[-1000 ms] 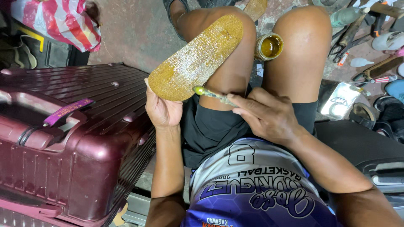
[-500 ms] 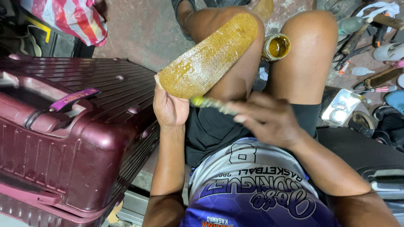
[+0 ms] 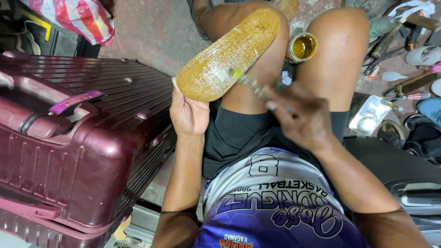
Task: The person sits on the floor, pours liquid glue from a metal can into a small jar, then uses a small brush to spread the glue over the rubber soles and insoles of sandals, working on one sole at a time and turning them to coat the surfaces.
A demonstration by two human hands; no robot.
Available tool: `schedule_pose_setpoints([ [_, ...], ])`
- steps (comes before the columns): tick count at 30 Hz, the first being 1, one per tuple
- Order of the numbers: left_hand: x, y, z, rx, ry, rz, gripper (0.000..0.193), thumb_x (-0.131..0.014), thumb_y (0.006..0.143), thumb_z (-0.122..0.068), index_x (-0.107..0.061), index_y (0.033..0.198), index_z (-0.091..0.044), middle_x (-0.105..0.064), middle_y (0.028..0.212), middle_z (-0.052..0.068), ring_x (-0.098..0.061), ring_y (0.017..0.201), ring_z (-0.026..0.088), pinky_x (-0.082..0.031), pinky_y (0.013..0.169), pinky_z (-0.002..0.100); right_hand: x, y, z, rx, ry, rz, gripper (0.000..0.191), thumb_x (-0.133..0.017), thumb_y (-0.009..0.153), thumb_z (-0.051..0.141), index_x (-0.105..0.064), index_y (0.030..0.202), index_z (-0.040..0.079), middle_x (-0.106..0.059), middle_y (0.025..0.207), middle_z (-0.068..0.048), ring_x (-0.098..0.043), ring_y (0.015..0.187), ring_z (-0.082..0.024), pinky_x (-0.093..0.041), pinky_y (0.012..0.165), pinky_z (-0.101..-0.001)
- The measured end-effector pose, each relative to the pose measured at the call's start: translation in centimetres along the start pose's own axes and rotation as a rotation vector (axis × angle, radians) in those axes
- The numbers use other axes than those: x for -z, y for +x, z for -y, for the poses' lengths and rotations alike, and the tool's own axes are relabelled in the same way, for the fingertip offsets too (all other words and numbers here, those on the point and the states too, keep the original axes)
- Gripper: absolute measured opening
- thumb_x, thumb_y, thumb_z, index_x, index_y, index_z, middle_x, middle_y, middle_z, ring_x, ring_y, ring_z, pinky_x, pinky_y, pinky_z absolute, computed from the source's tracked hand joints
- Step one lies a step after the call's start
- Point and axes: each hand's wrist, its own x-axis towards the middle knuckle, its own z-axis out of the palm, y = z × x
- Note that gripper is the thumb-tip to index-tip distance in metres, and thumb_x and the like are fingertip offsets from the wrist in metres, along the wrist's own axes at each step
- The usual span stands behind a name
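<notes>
A long shoe sole (image 3: 232, 51), tan and glossy with yellow glue, lies tilted across my left thigh. My left hand (image 3: 187, 114) grips its near end from below. My right hand (image 3: 301, 117) is blurred and holds a thin brush (image 3: 250, 81), whose tip touches the sole's near half. A small open can of amber glue (image 3: 302, 47) stands between my knees, just beyond the sole.
A maroon hard-shell suitcase (image 3: 78, 138) with a purple tag lies at my left. A red-and-white striped bag (image 3: 76, 18) sits at the top left. Tools, a screwdriver (image 3: 406, 96), shoes and scraps litter the floor at right. Bare concrete floor (image 3: 151, 32) lies ahead.
My right hand has moved up and right, carrying the brush tip from the sole's near edge onto its surface. My left hand and the sole shifted slightly.
</notes>
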Motion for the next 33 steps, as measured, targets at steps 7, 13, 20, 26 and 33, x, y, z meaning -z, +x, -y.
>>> schedule_pose_setpoints([
  [7,-0.2,-0.6,0.2,-0.007,-0.005,0.016,0.038,-0.043,0.117,-0.026,-0.053,0.144,0.000,-0.060,0.147,0.016,-0.058,0.137,0.029,-0.044,0.121,0.048,-1.5,-0.6,0.6,0.174,0.039,0.023,0.032,-0.081,0.092,0.009,-0.073,0.123,0.013,-0.073,0.100,-0.009,-0.065,0.071,-0.024,-0.052,0.063,-0.0363],
  [13,-0.8,-0.7,0.2,-0.016,0.025,0.005,0.039,-0.042,0.117,-0.027,-0.055,0.142,0.000,-0.060,0.146,0.015,-0.058,0.138,0.028,-0.044,0.123,0.048,-0.1,0.6,-1.1,0.059,-0.108,-0.168,0.033,-0.075,0.104,0.003,-0.071,0.136,0.011,-0.066,0.097,-0.010,-0.064,0.072,-0.021,-0.052,0.064,-0.0341],
  [20,-1.8,-1.5,0.3,-0.066,0.060,0.120,0.032,-0.043,0.122,-0.027,-0.057,0.134,-0.001,-0.065,0.137,0.014,-0.060,0.132,0.025,-0.044,0.120,0.047,-1.7,-0.3,1.4,0.405,-0.236,0.028,0.037,-0.081,0.089,0.012,-0.073,0.125,0.013,-0.062,0.080,-0.004,-0.059,0.061,-0.020,-0.047,0.054,-0.0364],
  [26,-3.0,-1.7,-0.3,-0.075,0.091,0.056,0.035,-0.042,0.119,-0.028,-0.056,0.137,-0.001,-0.063,0.141,0.014,-0.059,0.136,0.027,-0.045,0.122,0.049,0.1,-1.1,-0.6,0.110,-0.018,-0.051,0.034,-0.080,0.099,0.002,-0.071,0.129,0.014,-0.068,0.097,-0.005,-0.064,0.071,-0.018,-0.050,0.064,-0.0306],
  [33,-4.7,-2.0,0.3,-0.083,0.045,0.115,0.030,-0.042,0.122,-0.027,-0.056,0.130,-0.002,-0.065,0.132,0.015,-0.062,0.127,0.026,-0.048,0.118,0.050,-2.1,-1.8,0.4,0.364,0.054,-0.101,0.030,-0.076,0.093,-0.005,-0.074,0.116,0.013,-0.075,0.101,-0.009,-0.067,0.074,-0.021,-0.055,0.068,-0.0356],
])
